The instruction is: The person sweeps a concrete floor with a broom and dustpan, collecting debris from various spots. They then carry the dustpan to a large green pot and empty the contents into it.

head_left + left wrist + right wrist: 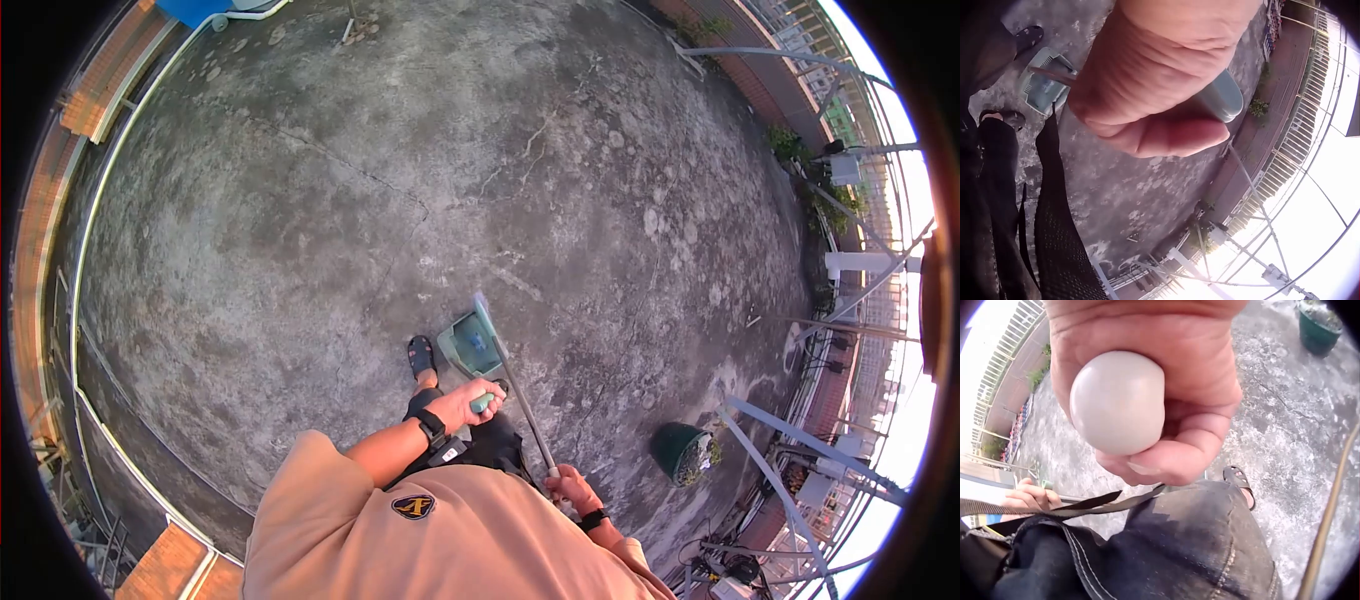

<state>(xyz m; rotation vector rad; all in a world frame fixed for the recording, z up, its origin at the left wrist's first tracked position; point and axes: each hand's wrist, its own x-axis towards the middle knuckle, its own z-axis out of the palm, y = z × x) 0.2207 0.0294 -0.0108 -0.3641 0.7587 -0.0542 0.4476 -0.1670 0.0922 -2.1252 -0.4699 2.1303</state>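
I stand on a rough concrete rooftop. My left hand (462,403) grips the pale green handle (1225,103) of a grey-green dustpan (470,345), which hangs low in front of my sandalled foot (421,355). In the left wrist view the dustpan (1044,84) shows beyond the curled fingers (1166,134). My right hand (572,490) holds the top of a long thin pole (525,405) that slants down past the dustpan; its lower end is blurred. The right wrist view shows the fingers (1179,459) wrapped round the pole's rounded white end (1117,400).
A dark green plant pot (682,452) stands to my right. Metal railings, pipes and cables (800,440) line the right edge. A brick parapet (100,90) and white pipe run along the left. A blue object (195,10) lies at the far left corner.
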